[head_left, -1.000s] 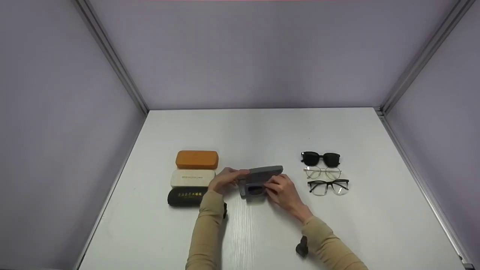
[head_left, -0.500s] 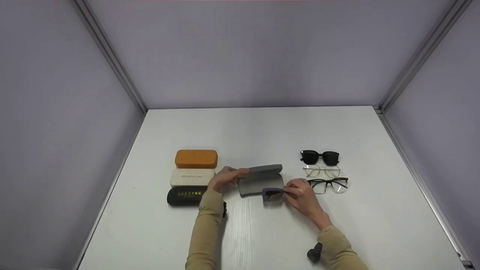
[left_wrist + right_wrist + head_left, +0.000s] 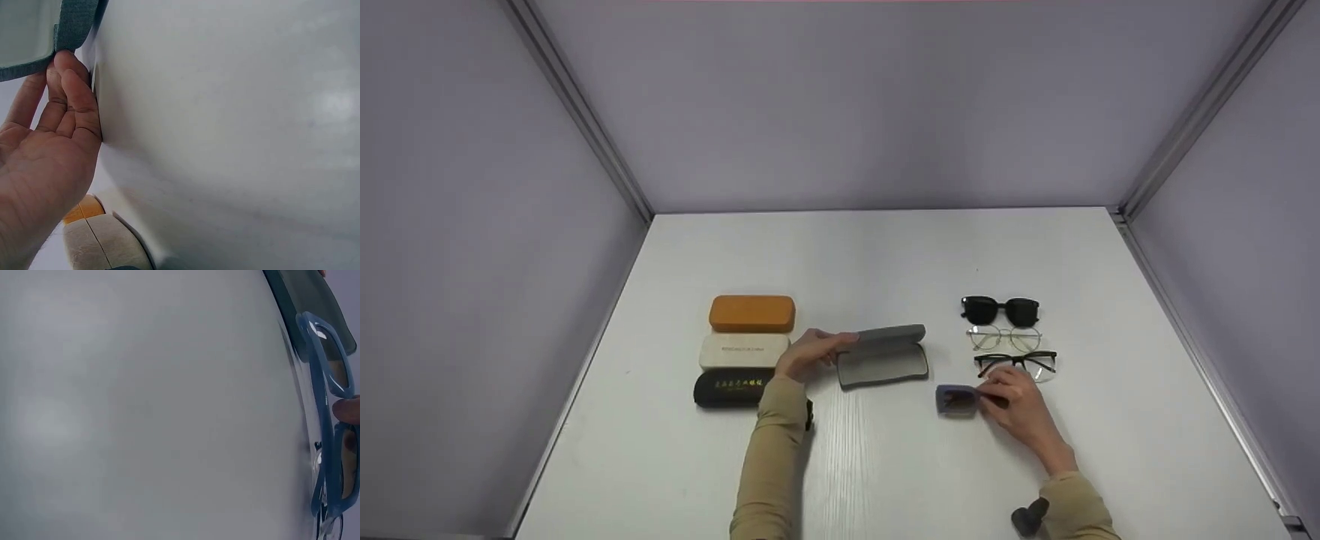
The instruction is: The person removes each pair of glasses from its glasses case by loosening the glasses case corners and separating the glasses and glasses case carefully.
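Observation:
My right hand (image 3: pixel 1021 407) pinches a pair of blue-framed sunglasses (image 3: pixel 956 400) near the middle, low over the table in front of the other eyewear. In the right wrist view the blue frame (image 3: pixel 320 399) shows with its temple folded and a fingertip (image 3: pixel 347 410) at the bridge. My left hand (image 3: pixel 812 352) holds the left end of a grey glasses case (image 3: pixel 883 367), thumb on its raised lid. The case stands open, its pale inside bare. In the left wrist view, fingertips (image 3: pixel 66 59) meet the edge of the case.
Left of my left hand lie an orange glasses case (image 3: pixel 752 313), a white one (image 3: pixel 744 351) and a black one (image 3: pixel 727 388), stacked in a column. At right are black sunglasses (image 3: pixel 1000 310), thin gold-rimmed glasses (image 3: pixel 985 339) and black-framed glasses (image 3: pixel 1044 364), partly behind my right hand.
My right hand has drawn the blue sunglasses out of the grey case and carried them right, toward the black-framed glasses. The left hand keeps its hold on the case.

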`<control>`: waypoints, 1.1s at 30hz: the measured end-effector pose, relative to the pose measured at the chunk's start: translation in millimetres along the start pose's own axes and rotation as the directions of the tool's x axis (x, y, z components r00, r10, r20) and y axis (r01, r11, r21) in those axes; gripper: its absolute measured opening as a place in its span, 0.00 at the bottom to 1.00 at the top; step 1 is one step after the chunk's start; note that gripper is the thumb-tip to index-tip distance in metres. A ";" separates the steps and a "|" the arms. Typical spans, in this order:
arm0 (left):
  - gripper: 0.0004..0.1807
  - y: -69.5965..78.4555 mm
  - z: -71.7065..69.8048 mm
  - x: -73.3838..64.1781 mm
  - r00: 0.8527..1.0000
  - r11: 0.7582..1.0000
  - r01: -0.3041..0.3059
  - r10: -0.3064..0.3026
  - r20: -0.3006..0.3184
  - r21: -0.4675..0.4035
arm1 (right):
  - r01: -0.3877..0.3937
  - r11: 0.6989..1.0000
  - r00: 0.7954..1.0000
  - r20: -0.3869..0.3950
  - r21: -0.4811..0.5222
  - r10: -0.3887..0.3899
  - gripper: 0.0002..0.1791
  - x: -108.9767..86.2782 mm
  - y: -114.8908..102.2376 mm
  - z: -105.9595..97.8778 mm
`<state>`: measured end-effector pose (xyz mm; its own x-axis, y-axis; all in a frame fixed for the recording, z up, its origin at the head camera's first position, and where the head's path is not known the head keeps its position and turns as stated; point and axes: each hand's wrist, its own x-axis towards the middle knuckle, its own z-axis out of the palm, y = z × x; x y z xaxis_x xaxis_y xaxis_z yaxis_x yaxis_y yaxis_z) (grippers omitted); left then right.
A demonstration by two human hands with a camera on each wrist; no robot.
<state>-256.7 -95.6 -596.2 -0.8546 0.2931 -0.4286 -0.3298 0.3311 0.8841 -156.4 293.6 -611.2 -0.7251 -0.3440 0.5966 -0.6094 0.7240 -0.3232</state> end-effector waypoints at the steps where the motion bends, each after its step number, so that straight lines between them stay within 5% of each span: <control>1: 0.29 0.5 -0.3 0.0 1.000 1.000 0.002 -0.002 0.000 -0.002 | -0.017 1.000 1.000 0.002 -0.005 0.017 0.13 -2.4 1.9 -3.2; 23: 0.29 -0.1 3.0 0.3 1.000 0.999 0.027 -0.026 -0.012 0.034 | -0.250 0.964 0.967 0.034 -0.091 0.253 0.13 -35.2 29.7 -48.2; 33: 0.30 0.5 4.9 -2.0 1.000 1.000 0.015 -0.015 0.005 0.018 | -0.297 0.949 0.937 0.158 -0.103 0.310 0.20 -24.0 20.5 -62.4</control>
<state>-253.1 -91.7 -595.9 -0.8474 0.2925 -0.4432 -0.3355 0.3520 0.8738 -131.5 353.9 -586.3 -0.9195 -0.1920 0.3429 -0.3300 0.8510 -0.4085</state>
